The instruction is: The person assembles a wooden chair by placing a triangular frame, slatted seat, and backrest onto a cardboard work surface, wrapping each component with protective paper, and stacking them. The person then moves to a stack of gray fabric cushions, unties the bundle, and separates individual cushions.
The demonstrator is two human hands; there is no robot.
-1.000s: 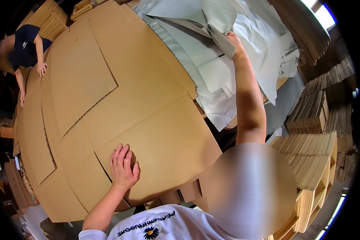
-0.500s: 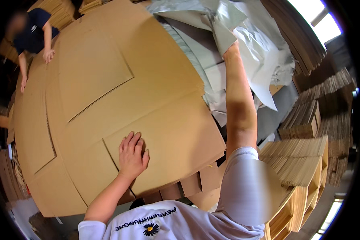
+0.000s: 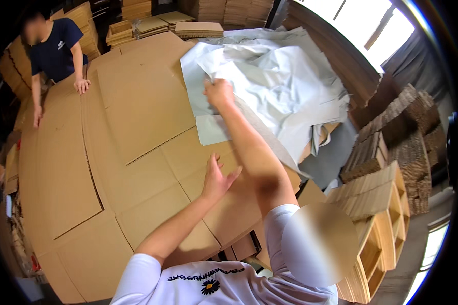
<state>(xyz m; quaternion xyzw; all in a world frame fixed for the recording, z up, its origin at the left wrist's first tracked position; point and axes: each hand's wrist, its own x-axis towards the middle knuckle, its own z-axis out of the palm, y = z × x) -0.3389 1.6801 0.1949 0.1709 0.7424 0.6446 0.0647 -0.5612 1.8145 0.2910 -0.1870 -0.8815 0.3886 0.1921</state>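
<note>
R hand (image 3: 220, 93): arm stretched out fwd; fingers bent in, pinching a fold nr the L edge of the sheet.
Sheet (image 3: 285, 76): lt grey, thin, crumpled; at the far R, L part lying over the cardboard, R part heaped w/ loose edges hanging.
L hand (image 3: 218, 182): above the cardboard, just short of the sheet's nr edge; fingers loosely curled, thumb spread away, nothing held; can't tell if it touches the board.
Cardboard (image 3: 137, 188): big flat brown piece w/ cut slots & crease lines, fills the middle.
Co-worker (image 3: 56, 46): far L, dk T-shirt, both hands at the cardboard's L edge.
Wood dividers (image 3: 376, 244): lower R, open compartments, nr R elbow.
Cardboard stacks (image 3: 412, 147): R side, behind dividers.
Window (image 3: 361, 25): top R, bright.
</note>
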